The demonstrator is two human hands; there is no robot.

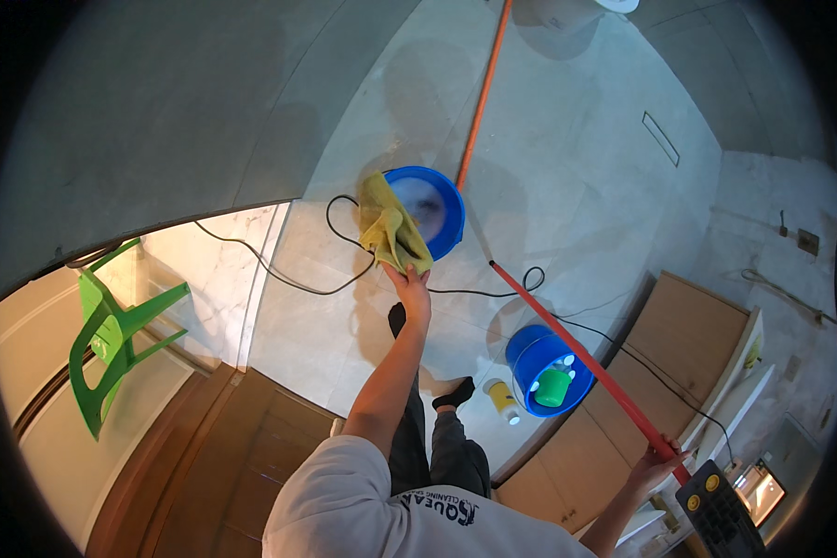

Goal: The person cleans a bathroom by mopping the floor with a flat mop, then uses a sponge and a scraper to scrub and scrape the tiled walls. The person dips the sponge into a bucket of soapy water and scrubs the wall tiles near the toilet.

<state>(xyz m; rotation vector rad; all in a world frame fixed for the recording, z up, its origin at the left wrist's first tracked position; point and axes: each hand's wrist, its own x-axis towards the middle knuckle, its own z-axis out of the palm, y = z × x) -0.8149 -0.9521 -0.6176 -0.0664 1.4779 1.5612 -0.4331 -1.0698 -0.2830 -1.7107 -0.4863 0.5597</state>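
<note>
My left hand (411, 286) is closed on a yellow cloth (395, 228), which hangs along the left rim of a blue bucket (456, 209). Whitish, soapy-looking water (420, 205) fills part of that bucket. Off to the right, my right hand (656, 462) grips a long red pole (581, 353) near its lower end. A dark, flat head (716, 507) with yellow round spots is at that end, while the pole's thin far tip points toward the bucket. My fingers partly cover both held things.
A second blue bucket (521, 358) holds a green container (553, 388) and white-topped items; a yellow bottle (503, 402) is beside it. A black cord (316, 291) crosses the tiled floor. An orange pole (486, 88) lies beyond. A green chair (107, 325) is left, a wooden cabinet (684, 325) right.
</note>
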